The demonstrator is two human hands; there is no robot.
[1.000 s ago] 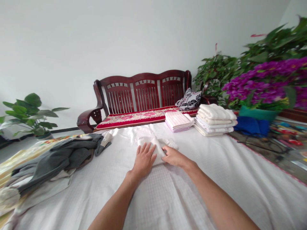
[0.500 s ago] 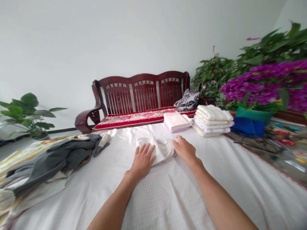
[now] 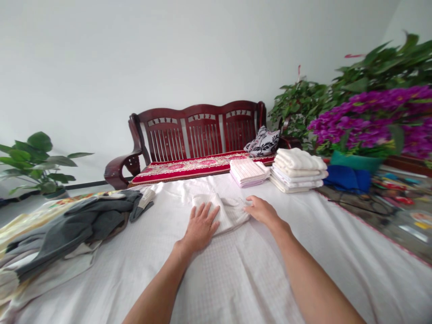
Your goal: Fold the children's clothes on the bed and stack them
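Observation:
A small white garment (image 3: 231,215), partly folded, lies on the white sheet in the middle. My left hand (image 3: 201,225) rests flat on its left part, fingers spread. At the garment's right end my right hand (image 3: 265,210) has thumb and fingers closed on the edge of the cloth. The garment's exact kind cannot be made out. Beyond my right hand sit a folded pink-striped cloth (image 3: 248,172) and a taller stack of folded white clothes (image 3: 299,171).
A loose pile of grey and pale clothes (image 3: 77,229) covers the left side of the sheet (image 3: 236,288). Behind stands a dark red wooden bench (image 3: 202,130) with a patterned pillow (image 3: 263,141). Purple flowers (image 3: 367,119) and small clutter (image 3: 401,198) are at the right.
My right hand has shifted slightly right and down with the garment's right end, which now looks more drawn out and less bunched. My left hand stays in place on the cloth.

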